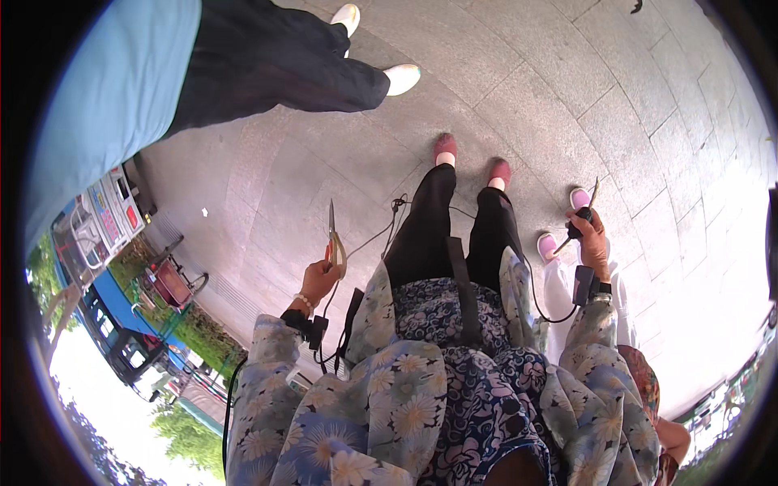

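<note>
My left hand (318, 281) is closed round the handle of a pair of scissors (337, 249). The scissors' handle is orange and pale yellow, and the grey pointed blades stand away from me, above the pavement. In my right hand (595, 247) is a small black object with a thin pointed tip (580, 223). Its narrow end sticks out past my fingers, and another thin piece extends to the lower left; I cannot make out its kind. The two hands are far apart, on either side of my legs, and the things they hold do not touch.
A person in a light blue top and dark trousers (267, 65) stands ahead on the left. Another person in white trousers and pink shoes (549, 245) is close at my right. Black cables (395, 212) hang near my legs. Parked vehicles (121, 312) stand at the left, on grey paving (519, 89).
</note>
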`<state>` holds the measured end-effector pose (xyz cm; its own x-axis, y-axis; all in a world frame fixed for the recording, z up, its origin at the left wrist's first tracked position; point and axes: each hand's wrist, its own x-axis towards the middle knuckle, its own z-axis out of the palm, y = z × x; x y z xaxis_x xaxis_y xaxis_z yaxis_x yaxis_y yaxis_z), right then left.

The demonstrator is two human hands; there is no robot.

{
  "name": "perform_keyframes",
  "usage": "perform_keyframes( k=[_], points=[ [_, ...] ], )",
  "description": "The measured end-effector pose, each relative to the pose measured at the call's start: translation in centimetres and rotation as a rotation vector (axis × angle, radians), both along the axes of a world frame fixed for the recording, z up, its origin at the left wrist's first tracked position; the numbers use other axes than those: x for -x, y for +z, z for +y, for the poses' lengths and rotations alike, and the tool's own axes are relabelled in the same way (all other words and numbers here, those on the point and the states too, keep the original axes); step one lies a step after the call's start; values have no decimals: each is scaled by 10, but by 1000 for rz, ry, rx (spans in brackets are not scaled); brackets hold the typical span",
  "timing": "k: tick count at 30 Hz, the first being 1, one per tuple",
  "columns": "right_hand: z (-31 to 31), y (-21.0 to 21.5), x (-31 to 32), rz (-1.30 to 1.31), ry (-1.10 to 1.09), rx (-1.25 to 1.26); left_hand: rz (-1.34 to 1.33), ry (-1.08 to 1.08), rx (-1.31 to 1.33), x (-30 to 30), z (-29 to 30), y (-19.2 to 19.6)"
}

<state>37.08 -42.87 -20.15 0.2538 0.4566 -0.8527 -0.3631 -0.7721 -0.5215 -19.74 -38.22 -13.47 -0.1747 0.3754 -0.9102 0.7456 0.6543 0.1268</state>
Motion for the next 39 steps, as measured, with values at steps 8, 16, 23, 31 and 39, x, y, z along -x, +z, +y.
perform_keyframes(
  k=[8, 16, 23, 31, 39],
  points=[
    [61, 68, 35, 151, 597, -162, 100, 835, -258, -22, -81, 58],
    [85, 101, 72, -5, 971, -437, 123, 1130, -460, -12, -143, 80],
    [84, 115, 151, -175, 1273, -537, 51, 1030, -455, 19, -193, 48],
    [58, 89, 323, -283, 1407, -737, -83, 867, -590, 176, -213, -69],
    [103, 169, 449, -71, 1420, -837, -116, 1016, -469, 238, -195, 31]
  ],
)
